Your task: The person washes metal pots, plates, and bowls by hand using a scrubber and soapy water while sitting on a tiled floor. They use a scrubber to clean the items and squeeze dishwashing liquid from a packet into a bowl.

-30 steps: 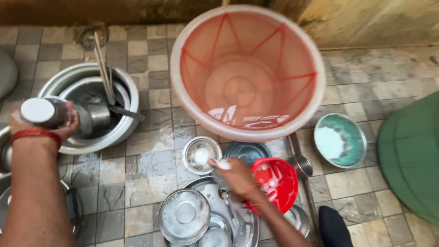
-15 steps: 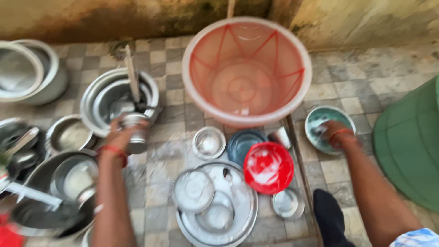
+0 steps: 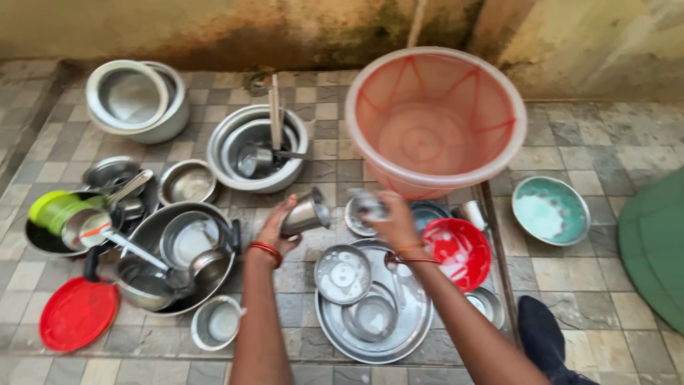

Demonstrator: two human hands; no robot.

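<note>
Scrub step, by the look of it: left hand (image 3: 274,227) grips steel cup (image 3: 305,214) tilted over the tiles. Right hand (image 3: 392,217) clenches a blurred scrubber (image 3: 369,204) just beside it. Next: scrubber into cup mouth, cup held steady.

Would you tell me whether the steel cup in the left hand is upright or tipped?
Tipped. The steel cup lies sideways in the left hand, its mouth facing right toward the right hand.
</note>
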